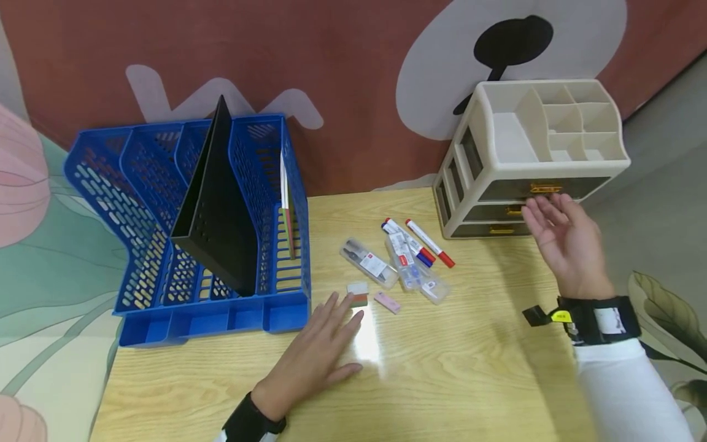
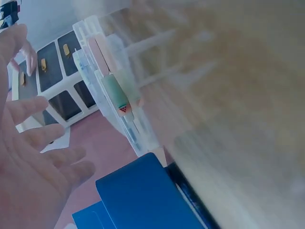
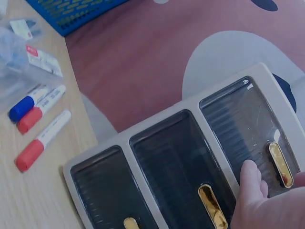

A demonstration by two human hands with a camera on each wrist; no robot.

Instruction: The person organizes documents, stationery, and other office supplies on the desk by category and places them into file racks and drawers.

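Poises the right hand [image 1: 566,239], loose, gripping nothing, at the gold handle [image 1: 545,188] of the top drawer [image 1: 507,189], far right; spreads the left hand [image 1: 313,355], empty, by the small block [image 1: 359,300]; could slip off if barely hooked, or drag the cabinet [image 1: 519,166] forward if yanked

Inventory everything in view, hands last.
File rack: 1, blue, table left
Folder: 1, black, leaning in rack
Thin flat items: count unclear, multicoloured, rack's right compartment
Drawer unit: 1, cream, back right
Drawers: 3, dark, gold handles, in unit
Markers: 3, white with two red caps, one blue, centre
Clear cases: apparently 3, transparent, beside markers
Small block: 1, pink, near cases
Multicoloured block: 1 or 2, white, green, red, left of pink
Tabletop: 1, light wood, underneath
Printed covering: count unclear, multicoloured, around table
Wristbands: 2, black, wrists
Right sleeve: 1, white, forearm
Left hand: 1, by multicoloured block
Right hand: 1, at top handle
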